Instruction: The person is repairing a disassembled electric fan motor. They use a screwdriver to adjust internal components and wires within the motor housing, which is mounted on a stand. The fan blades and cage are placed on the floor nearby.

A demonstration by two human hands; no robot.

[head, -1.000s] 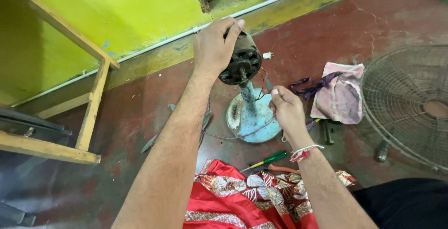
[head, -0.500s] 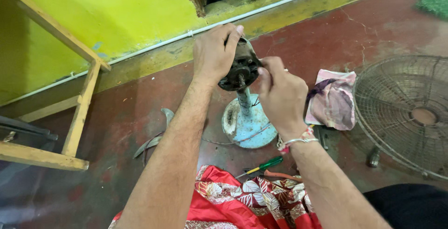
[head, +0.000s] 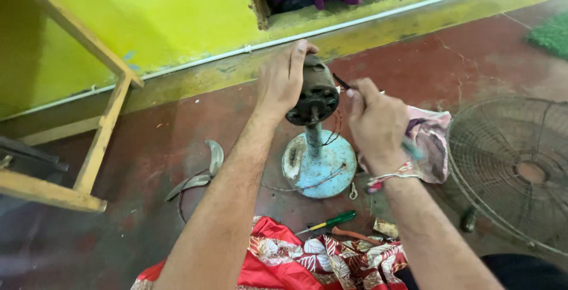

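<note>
The fan motor (head: 313, 96) stands on its post above the pale blue base (head: 319, 166) on the floor. The left hand (head: 283, 80) is wrapped round its housing; the right hand (head: 378, 125) pinches a thin dark tool (head: 341, 82) against its side. Advisable: brace the housing firmly and keep the tip square. The tool's tip and the contact point are too small to make out; the wire guard (head: 515, 172) is cut off at right.

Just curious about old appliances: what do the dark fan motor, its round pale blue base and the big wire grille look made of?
Dark fan motor, gripped by the left hand: probably metal, dull and grimy. Round pale blue base: looks like painted metal, its paint worn and stained. Big wire grille: thin metal wire, seemingly rusty brown.
</note>
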